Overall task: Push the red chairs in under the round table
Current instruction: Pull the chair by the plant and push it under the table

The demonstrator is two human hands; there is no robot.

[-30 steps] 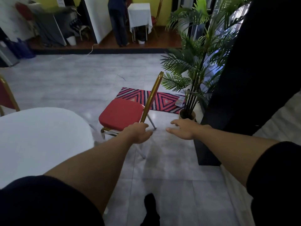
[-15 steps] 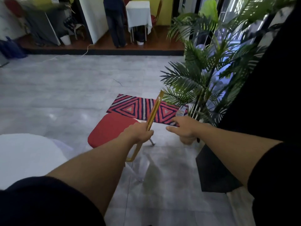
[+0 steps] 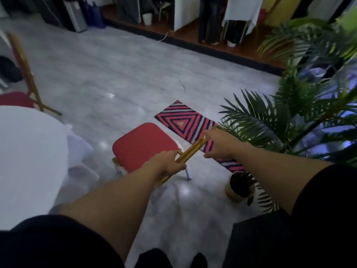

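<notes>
A red chair (image 3: 144,145) with a gold frame stands on the grey floor, its seat facing the round table (image 3: 29,151), which wears a white cloth at the left. My left hand (image 3: 168,165) is closed on the near end of the chair's gold backrest top. My right hand (image 3: 220,145) grips the far end of the same bar. A gap of floor lies between the seat and the table's cloth. A second red chair (image 3: 18,98) sits at the table's far side, its seat partly behind the tabletop.
A potted palm (image 3: 239,187) stands close on the right, fronds reaching toward my right arm. A striped red rug (image 3: 185,124) lies behind the chair. A person stands by a white-draped table (image 3: 241,8) at the back. My feet show at the bottom.
My right hand has closed on the chair's backrest; before it hovered beside it. The view swung left, bringing the table and second chair back in. The chair has turned with my hands.
</notes>
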